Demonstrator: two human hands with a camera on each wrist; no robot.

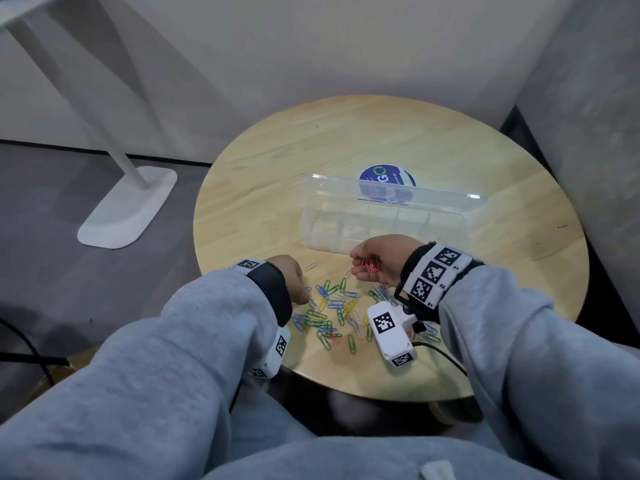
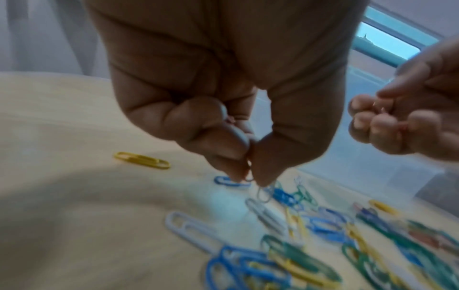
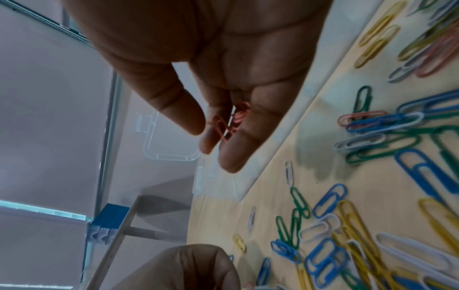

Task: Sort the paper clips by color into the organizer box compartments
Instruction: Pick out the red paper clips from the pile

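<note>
A clear organizer box with its lid swung back sits mid-table, its compartments showing no clips. In front of it lies a loose pile of paper clips in blue, green, yellow, white and a few red. My left hand is at the pile's left edge; in the left wrist view my left hand pinches one thin clip between thumb and finger, colour unclear. My right hand hovers just before the box's front wall, fingers curled round several red clips.
The round wooden table has a blue sticker behind the box. A wall runs close along the right side. A white stand base stands on the floor to the left. A black cable trails off the table's near edge.
</note>
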